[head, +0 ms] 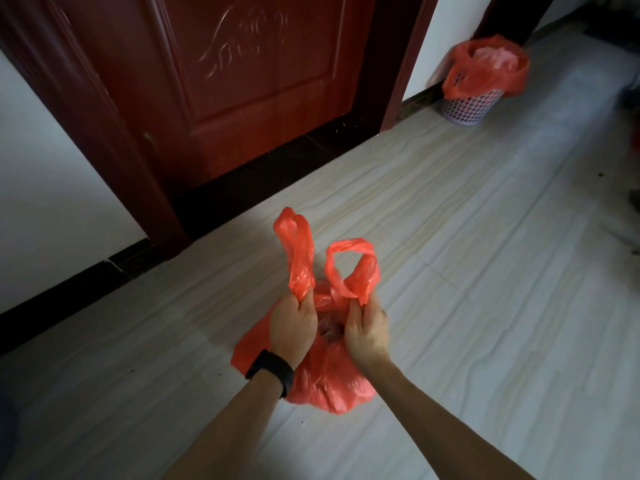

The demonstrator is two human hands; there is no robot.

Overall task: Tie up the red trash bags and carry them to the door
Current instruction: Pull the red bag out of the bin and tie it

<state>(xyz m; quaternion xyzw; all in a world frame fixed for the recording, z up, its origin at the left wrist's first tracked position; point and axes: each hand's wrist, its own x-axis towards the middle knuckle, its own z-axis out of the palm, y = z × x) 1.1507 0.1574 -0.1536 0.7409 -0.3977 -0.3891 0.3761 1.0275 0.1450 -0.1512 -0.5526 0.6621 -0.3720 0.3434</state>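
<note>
**Handles gathered, knot not yet made**

The red trash bag (pixel 329 382) sits on the floor (pixel 485 271) directly below the person, near the closed door (pixel 242 81). The left hand (pixel 292 327) has its grip closed tight round the base of the left handle loop (pixel 298 251). The right hand (pixel 367 332) grips the right handle loop (pixel 353 265) the same way. Both loops stand free above the fists, apart and uncrossed. The bag's mouth gapes between the hands, with contents only dimly visible inside. A black wristband (pixel 272 370) is on the left wrist.

Assessment: tying is at its start.

Risks noted:
- The thin film may stretch or tear if the loops are hauled hard against a full load.
- A single loose crossing would likely slip once the bag is lifted.
- Waste could spill through the open mouth if the bag tips before the knot closes.

A second red bag (pixel 485 69) lines a lattice basket (pixel 467 107) by the wall beyond the door frame. It is untied and not yet attended to.
</note>
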